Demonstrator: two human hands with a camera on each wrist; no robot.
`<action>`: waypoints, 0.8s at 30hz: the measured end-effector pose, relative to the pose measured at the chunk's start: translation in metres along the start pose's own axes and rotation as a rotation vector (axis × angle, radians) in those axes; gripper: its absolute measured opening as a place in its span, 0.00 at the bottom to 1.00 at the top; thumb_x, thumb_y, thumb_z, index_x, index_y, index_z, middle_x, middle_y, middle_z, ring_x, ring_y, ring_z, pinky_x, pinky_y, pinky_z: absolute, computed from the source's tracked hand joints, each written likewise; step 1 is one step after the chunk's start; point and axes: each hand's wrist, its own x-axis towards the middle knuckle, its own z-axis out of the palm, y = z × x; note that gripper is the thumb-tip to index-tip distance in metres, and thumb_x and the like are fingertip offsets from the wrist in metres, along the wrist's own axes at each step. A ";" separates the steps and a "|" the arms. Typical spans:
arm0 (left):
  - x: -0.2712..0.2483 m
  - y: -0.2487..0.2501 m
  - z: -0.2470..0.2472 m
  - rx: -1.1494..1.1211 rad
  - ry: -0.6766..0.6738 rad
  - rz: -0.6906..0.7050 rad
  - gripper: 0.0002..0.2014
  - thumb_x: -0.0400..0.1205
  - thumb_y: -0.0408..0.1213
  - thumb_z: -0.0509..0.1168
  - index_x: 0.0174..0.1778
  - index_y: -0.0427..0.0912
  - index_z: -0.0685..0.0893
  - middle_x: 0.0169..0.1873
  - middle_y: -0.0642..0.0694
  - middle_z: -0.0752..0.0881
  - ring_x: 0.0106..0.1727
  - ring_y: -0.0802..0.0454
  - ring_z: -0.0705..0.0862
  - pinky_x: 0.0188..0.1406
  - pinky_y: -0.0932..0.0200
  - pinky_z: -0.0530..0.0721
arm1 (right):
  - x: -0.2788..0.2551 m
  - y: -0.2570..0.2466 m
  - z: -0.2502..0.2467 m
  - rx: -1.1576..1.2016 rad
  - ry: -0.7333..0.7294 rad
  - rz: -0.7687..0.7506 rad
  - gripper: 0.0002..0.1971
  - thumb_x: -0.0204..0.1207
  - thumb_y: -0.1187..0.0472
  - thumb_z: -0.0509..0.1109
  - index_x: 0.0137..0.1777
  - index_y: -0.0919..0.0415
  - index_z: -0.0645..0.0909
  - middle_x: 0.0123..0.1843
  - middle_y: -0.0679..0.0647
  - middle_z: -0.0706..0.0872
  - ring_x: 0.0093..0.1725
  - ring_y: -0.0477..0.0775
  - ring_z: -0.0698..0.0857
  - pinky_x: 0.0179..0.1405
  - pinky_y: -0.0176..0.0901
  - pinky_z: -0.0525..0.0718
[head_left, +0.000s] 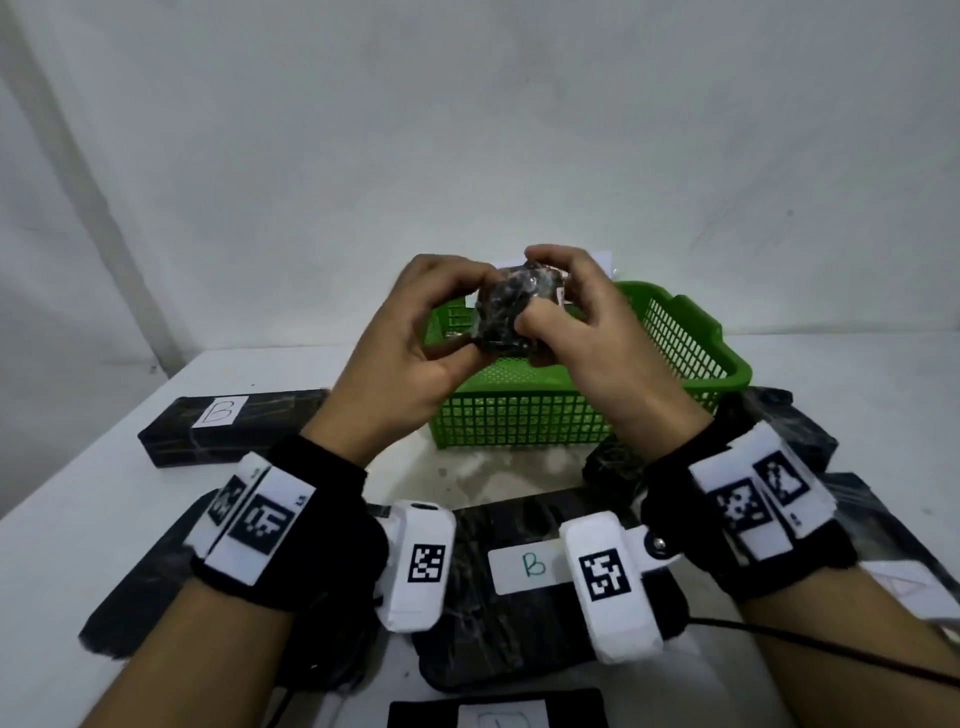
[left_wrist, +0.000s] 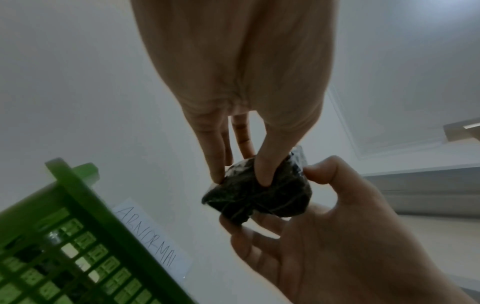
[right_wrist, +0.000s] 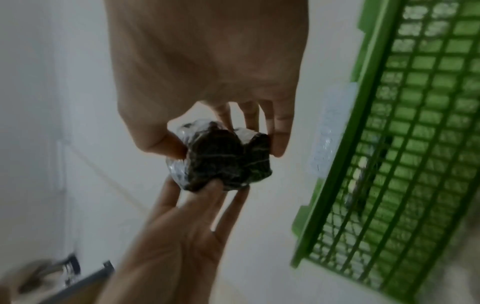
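I hold a small black white-veined lump wrapped in clear shiny film (head_left: 511, 312) up in the air between both hands, above the near half of the green plastic mesh basket (head_left: 691, 322) and touching nothing else. My left hand (head_left: 400, 353) pinches it with the thumb (left_wrist: 263, 172) pressed into one face and the fingertips curled on the far side. My right hand (head_left: 597, 343) pinches the other end the same way, thumb against curled fingers. No palm supports it.

I think the main risk is a slip. The film looks slick and I have only fingertips on it, so if I loosen one hand to turn it, the lump could drop. It might land in the basket, or bounce off the rim onto the white tabletop (head_left: 78, 493) or the long black slabs with white letter labels (head_left: 234, 431). Squeezing harder on the uneven corners could tear the film. The white paper label reading ABNORMAL (left_wrist: 153, 236) lies just beyond the basket.

The lump is chunky and irregular. Its slightly longer run seems to lie from hand to hand, a little tilted. It has no clear tip or front, so I cannot tell which way it points.
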 end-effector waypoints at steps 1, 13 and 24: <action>0.000 0.000 0.002 0.001 -0.010 0.005 0.20 0.75 0.27 0.73 0.60 0.49 0.81 0.63 0.43 0.75 0.71 0.50 0.79 0.60 0.56 0.86 | -0.002 0.000 0.001 -0.063 0.036 -0.053 0.32 0.64 0.43 0.69 0.71 0.45 0.76 0.63 0.45 0.85 0.58 0.45 0.88 0.54 0.48 0.90; -0.003 0.003 -0.004 -0.060 -0.071 -0.106 0.27 0.71 0.44 0.76 0.65 0.56 0.76 0.73 0.48 0.72 0.71 0.49 0.80 0.58 0.54 0.86 | -0.002 -0.002 -0.015 -0.077 -0.128 -0.105 0.42 0.74 0.58 0.82 0.83 0.42 0.63 0.74 0.35 0.73 0.69 0.34 0.81 0.68 0.37 0.83; -0.003 0.006 0.002 -0.146 -0.046 -0.112 0.28 0.70 0.27 0.76 0.62 0.48 0.73 0.64 0.49 0.77 0.67 0.53 0.83 0.52 0.57 0.87 | 0.009 -0.007 -0.018 0.274 -0.012 0.271 0.26 0.81 0.57 0.73 0.77 0.52 0.72 0.60 0.51 0.88 0.51 0.55 0.92 0.51 0.54 0.92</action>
